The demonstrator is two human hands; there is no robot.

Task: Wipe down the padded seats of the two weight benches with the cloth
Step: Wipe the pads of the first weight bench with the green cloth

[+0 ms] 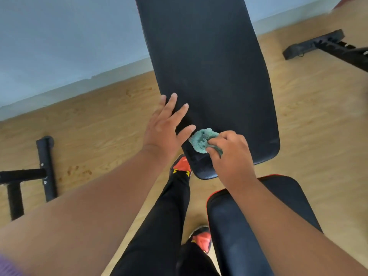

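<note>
A long black padded back pad of a weight bench fills the centre and runs up out of view. Below it lies the shorter black seat pad with a red edge. My right hand is closed around a crumpled teal cloth and presses it on the lower left part of the back pad. My left hand rests flat with fingers spread on the pad's left edge, just beside the cloth.
Wooden floor surrounds the bench, with a pale wall at the upper left. A black metal frame foot stands at the left and another bench's frame at the upper right. My legs and red shoes stand beside the bench.
</note>
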